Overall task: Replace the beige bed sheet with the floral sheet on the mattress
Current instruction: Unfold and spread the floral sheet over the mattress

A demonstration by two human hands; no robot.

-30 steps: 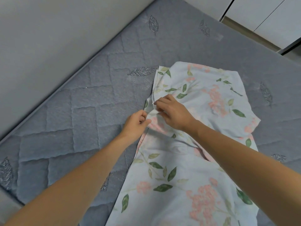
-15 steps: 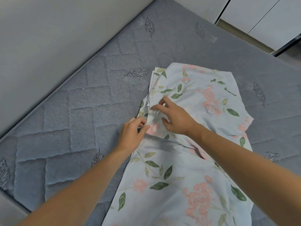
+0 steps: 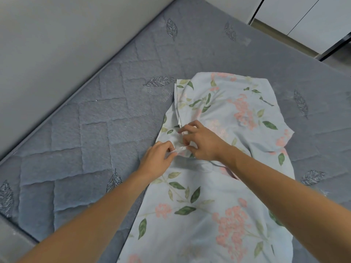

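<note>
Both hands pinch the same small fold of cloth at the edge of the floral sheet — the left hand nips it between thumb and curled fingers from the near side, while the right hand pinches it from the other side, its index finger reaching forward onto a hemmed seam. Bare forearms stretch in from the bottom of the view to meet over the fabric. That sheet, pale blue with pink blossom clusters and green leaves, lies still folded into a long, rumpled strip down the middle of the mattress, its far end flat and squared off, its near end running out of view. Around it the mattress stands uncovered — grey quilted ticking stitched with scattered leaf motifs. Along the mattress's left edge runs a plain pale wall; beyond its far corner are white cabinet doors and a strip of floor.
</note>
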